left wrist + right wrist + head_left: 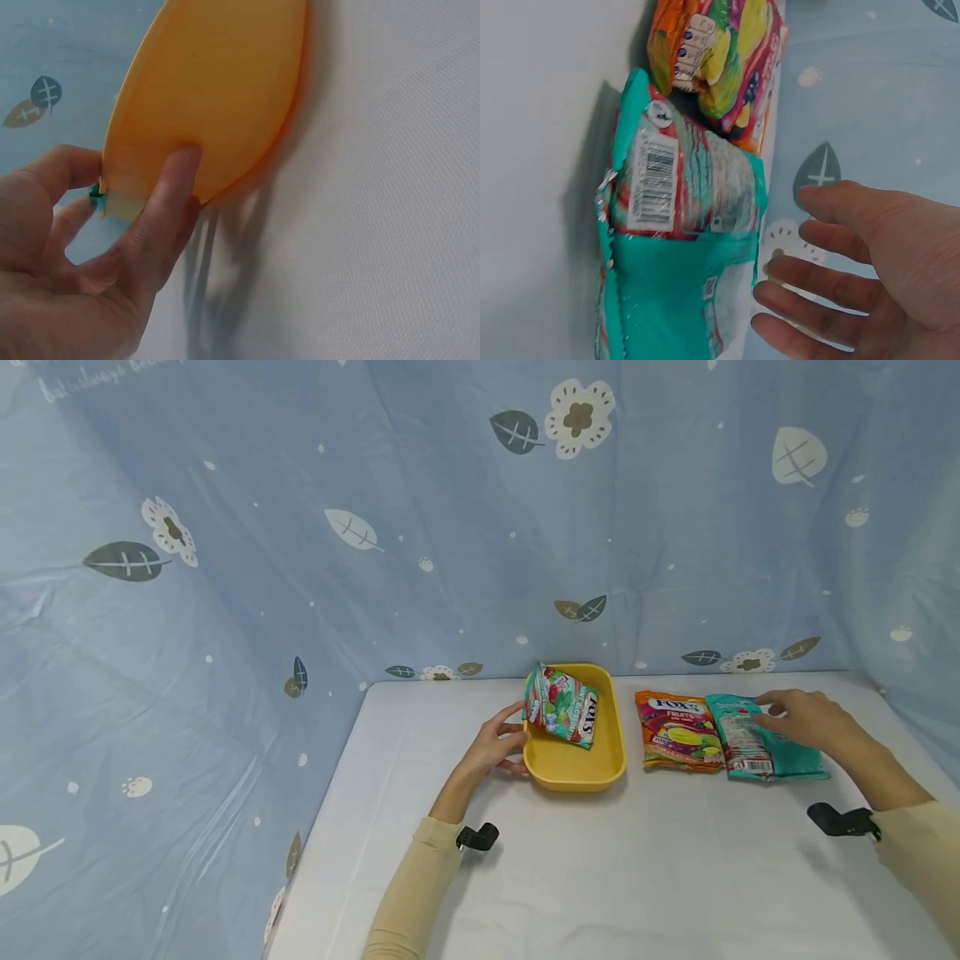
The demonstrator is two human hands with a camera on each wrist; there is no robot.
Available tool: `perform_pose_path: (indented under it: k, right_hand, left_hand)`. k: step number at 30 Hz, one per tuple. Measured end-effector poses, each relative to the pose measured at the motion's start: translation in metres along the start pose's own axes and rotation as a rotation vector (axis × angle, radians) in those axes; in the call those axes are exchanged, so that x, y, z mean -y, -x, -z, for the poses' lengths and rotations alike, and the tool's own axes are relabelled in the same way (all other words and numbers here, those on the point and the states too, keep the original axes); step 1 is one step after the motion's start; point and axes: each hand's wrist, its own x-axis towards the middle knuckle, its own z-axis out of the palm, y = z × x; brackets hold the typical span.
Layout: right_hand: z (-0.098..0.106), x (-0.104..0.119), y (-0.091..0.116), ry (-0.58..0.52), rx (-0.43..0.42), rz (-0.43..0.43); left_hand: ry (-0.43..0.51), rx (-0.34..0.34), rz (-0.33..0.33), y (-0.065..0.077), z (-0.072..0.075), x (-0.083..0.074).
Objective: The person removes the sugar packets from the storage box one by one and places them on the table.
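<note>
My left hand (495,745) holds the left side of a yellow plastic container (573,777). In the left wrist view one finger lies against the outer wall (217,82) and another bends at the rim. Inside the container a teal FOX'S candy bag (562,703) leans on the left wall, its corner showing beside my fingers. My right hand (813,720) hovers beside a second teal candy bag (776,752), which lies barcode side up. Its fingers are spread and loosely bent, with a gap between them and the bag in the right wrist view.
An orange FOX'S Fruits candy bag (681,732) lies against the left edge of the flat teal bag. A white cloth (637,877) covers the table. Behind and to the left hangs a blue curtain (450,527) with leaves and flowers.
</note>
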Motion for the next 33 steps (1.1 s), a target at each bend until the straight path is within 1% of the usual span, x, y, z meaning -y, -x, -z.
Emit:
perform_pose_path:
  k: [9, 16, 23, 27, 33]
  right_hand:
    - [0.001, 0.011, -0.011, -0.014, -0.029, 0.034]
    - [0.002, 0.024, -0.016, -0.015, -0.051, 0.082]
    - [0.0, 0.041, -0.024, -0.039, -0.072, 0.132]
    - [-0.002, 0.053, -0.03, -0.049, -0.072, 0.139]
    - [-0.001, 0.071, -0.037, -0.03, -0.067, 0.159]
  left_hand:
    - [0.019, 0.016, 0.018, -0.002, 0.001, -0.001]
    - [0.001, -0.005, 0.006, -0.001, 0.0, 0.0]
    - [-0.005, -0.018, 0.008, 0.001, -0.001, -0.001]
    - [-0.001, -0.016, 0.013, 0.0, -0.001, -0.001]
    - [-0.001, -0.014, 0.013, 0.0, -0.002, -0.001]
